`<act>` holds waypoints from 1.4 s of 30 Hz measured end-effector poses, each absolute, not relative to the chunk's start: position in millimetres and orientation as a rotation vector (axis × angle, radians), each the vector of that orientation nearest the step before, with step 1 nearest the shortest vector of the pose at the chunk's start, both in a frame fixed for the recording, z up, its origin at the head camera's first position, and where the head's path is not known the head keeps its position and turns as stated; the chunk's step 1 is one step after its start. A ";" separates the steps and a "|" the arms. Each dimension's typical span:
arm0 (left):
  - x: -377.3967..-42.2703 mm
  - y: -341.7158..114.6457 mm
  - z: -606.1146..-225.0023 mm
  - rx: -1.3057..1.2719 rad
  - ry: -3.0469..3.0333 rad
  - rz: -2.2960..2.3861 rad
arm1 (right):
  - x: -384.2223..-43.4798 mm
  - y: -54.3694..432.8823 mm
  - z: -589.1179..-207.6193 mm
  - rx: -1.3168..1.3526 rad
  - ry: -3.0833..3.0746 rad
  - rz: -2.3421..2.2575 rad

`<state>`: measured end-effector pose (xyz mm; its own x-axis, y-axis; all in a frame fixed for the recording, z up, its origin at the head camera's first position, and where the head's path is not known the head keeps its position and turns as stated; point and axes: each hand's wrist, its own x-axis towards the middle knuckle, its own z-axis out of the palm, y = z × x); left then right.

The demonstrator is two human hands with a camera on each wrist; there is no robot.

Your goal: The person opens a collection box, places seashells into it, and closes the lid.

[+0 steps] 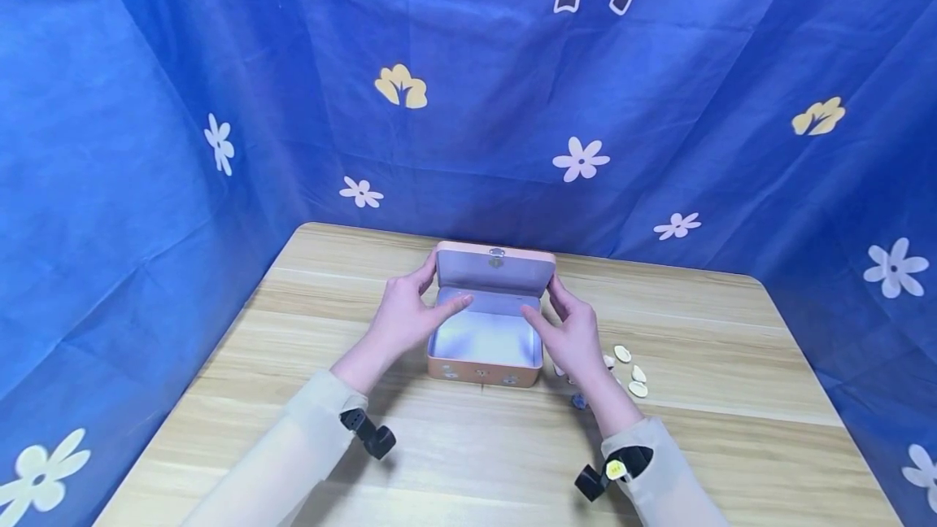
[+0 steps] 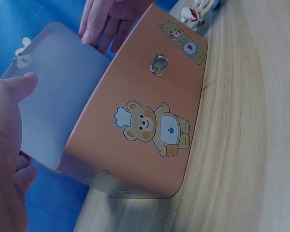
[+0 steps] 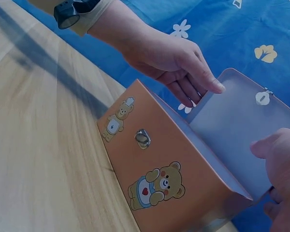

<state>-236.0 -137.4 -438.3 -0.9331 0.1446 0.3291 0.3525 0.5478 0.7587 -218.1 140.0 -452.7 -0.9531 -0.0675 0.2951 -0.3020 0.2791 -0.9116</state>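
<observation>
An orange tin box (image 1: 483, 372) with printed bears and a small metal clasp (image 2: 159, 65) sits on the table, its hinged lid (image 1: 494, 271) raised and tilted back. The white inside of the box shows no contents. My left hand (image 1: 406, 311) holds the lid's left edge, fingers at its side and thumb reaching across in front. On the opposite edge, my right hand (image 1: 574, 336) holds the lid likewise, its thumb over the box opening. Part of the fingers is hidden behind the lid.
Several pale shells (image 1: 638, 389) lie right of the box, some partly covered by the right forearm. A small blue piece (image 1: 579, 401) lies beside them. Blue patterned cloth (image 1: 476, 145) rises behind the wooden table (image 1: 351, 267) and along both its sides.
</observation>
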 end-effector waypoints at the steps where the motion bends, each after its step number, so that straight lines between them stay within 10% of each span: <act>1: -236.6 -137.3 -438.5 -0.422 -2.555 -1.328 | -219.0 140.1 -452.8 0.341 -2.351 1.740; 42: -273.0 -133.4 -448.1 -0.463 -2.621 -1.374 | -259.5 133.6 -467.9 0.344 -2.372 1.685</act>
<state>-273.0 -133.4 -448.1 -0.9417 0.2022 0.2687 0.3361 0.5338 0.7760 -259.5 133.6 -467.9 -0.9504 -0.0672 0.3036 -0.3088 0.3190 -0.8961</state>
